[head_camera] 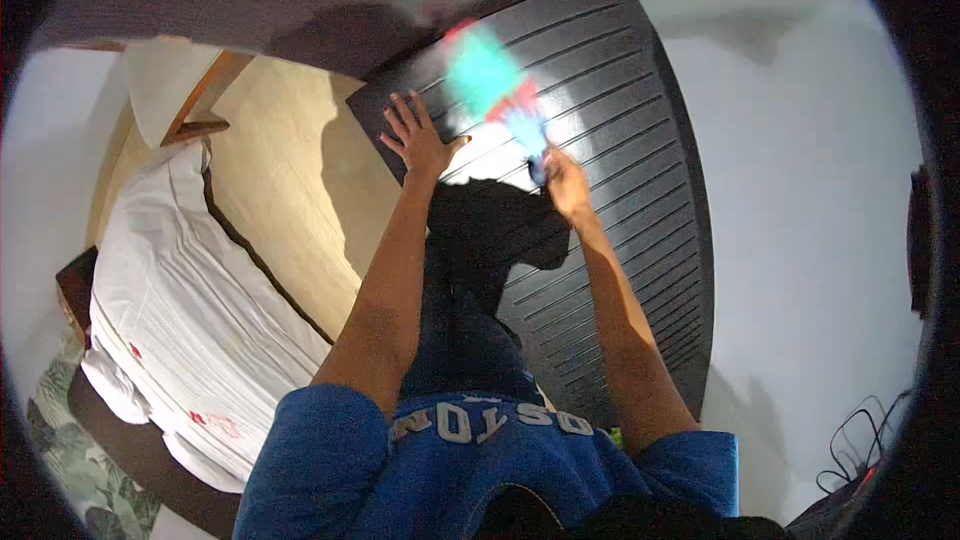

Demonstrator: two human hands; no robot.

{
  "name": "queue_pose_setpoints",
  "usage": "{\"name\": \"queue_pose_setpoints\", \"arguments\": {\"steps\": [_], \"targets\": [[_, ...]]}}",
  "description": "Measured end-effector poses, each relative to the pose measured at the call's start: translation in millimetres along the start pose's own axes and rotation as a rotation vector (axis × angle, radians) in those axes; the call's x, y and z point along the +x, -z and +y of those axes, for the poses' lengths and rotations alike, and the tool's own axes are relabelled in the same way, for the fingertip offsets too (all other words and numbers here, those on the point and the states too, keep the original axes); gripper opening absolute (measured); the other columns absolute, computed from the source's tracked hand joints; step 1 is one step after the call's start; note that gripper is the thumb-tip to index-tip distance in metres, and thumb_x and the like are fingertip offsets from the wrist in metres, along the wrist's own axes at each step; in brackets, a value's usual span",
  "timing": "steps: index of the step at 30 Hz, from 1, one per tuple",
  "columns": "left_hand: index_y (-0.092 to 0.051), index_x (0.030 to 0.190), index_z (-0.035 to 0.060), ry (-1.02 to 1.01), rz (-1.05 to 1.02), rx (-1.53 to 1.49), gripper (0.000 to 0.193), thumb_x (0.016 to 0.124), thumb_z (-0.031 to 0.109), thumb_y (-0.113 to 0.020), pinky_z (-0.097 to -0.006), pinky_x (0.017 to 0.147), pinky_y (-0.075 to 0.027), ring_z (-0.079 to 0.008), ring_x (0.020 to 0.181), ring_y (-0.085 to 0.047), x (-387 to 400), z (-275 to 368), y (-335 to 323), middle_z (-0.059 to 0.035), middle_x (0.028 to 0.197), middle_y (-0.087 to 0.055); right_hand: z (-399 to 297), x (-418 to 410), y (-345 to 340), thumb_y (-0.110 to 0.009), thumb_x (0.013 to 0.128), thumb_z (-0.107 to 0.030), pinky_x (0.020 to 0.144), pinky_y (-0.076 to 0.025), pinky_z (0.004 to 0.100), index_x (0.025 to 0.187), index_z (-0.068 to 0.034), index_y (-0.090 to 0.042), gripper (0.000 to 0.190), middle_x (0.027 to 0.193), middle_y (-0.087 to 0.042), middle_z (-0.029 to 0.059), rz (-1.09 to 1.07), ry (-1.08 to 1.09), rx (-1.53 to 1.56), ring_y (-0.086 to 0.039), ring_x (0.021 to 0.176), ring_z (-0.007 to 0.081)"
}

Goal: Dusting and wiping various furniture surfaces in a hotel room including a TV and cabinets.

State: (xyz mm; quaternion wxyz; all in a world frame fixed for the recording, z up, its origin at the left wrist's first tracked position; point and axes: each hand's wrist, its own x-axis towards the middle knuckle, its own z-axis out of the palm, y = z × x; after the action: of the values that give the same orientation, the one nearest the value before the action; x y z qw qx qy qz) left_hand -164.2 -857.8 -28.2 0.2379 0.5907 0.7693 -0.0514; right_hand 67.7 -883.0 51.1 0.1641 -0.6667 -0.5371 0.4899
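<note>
My left hand (420, 142) rests with fingers spread on a dark grooved panel (622, 187), near its left edge. To the right, my right hand (566, 176) is closed around the lower end of a motion-blurred teal, red and pale blue item (491, 79), perhaps a duster. This item extends up and to the left over the panel, across a bright patch of glare. Its exact shape is lost in the blur, and whether it touches the surface cannot be told. A black shape, shadow or cloth, lies between my forearms.
On the left stands a bed with a rumpled white sheet (202, 277), beside a pale floor (277, 165). A wooden-framed piece (199, 97) is at upper left. A pale surface (810, 240) spans the right, with thin black cables (855, 442) at lower right.
</note>
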Motion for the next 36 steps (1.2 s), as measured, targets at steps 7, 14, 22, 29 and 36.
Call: {"name": "queue_pose_setpoints", "arguments": {"steps": [7,14,22,29,36], "targets": [[-0.006,0.134,-0.0008,-0.001,0.327,-0.259,0.096,0.072,0.055,-0.053,-0.0617,0.096,-0.011,-0.038,0.128,-0.005,-21,-37,-2,-0.0221,0.139,-0.001,-20,32,-65,-0.04,0.074,0.0,0.07,-0.043,0.0403,0.134,-0.027,-0.022,0.068,0.083,-0.054,0.0171,0.009,0.052,-0.368,-0.054,0.078,0.0345],[-0.007,0.136,0.0067,0.153,0.603,-0.698,0.069,0.077,-0.001,-0.041,-0.0502,0.102,-0.007,-0.0332,0.129,-0.011,-19,-53,7,-0.0161,0.14,-0.011,-6,17,-110,-0.04,0.078,-0.006,0.053,-0.047,0.0393,0.131,-0.031,-0.028,0.06,0.076,-0.056,0.0133,0.113,0.257,-0.411,-0.057,0.062,0.0292],[-0.01,0.136,0.0084,0.163,0.621,-0.634,0.057,0.087,0.019,-0.037,-0.0498,0.102,-0.006,-0.0328,0.129,-0.011,-17,-43,27,-0.0144,0.141,-0.011,10,-4,-86,-0.043,0.08,-0.007,0.066,-0.047,0.0433,0.131,-0.032,-0.027,0.059,0.092,-0.057,0.0188,0.133,0.179,-0.396,-0.058,0.076,0.0329],[-0.012,0.135,0.0063,0.031,0.485,-0.478,0.058,0.086,0.021,-0.038,-0.0531,0.1,-0.011,-0.0352,0.129,-0.009,-29,-18,17,-0.0172,0.14,-0.009,33,-12,-44,-0.038,0.081,-0.007,0.065,-0.045,0.0446,0.131,-0.029,-0.028,0.056,0.09,-0.056,0.0196,-0.058,0.119,-0.703,-0.057,0.076,0.0353],[-0.01,0.135,0.0046,-0.021,0.247,-0.274,0.061,0.086,0.025,-0.04,-0.0504,0.102,-0.011,-0.0341,0.129,-0.009,-44,2,9,-0.0177,0.14,-0.007,42,-20,-16,-0.037,0.078,-0.005,0.064,-0.042,0.0492,0.132,-0.032,-0.022,0.062,0.092,-0.052,0.024,-0.052,0.155,-0.706,-0.054,0.073,0.0414]]}}
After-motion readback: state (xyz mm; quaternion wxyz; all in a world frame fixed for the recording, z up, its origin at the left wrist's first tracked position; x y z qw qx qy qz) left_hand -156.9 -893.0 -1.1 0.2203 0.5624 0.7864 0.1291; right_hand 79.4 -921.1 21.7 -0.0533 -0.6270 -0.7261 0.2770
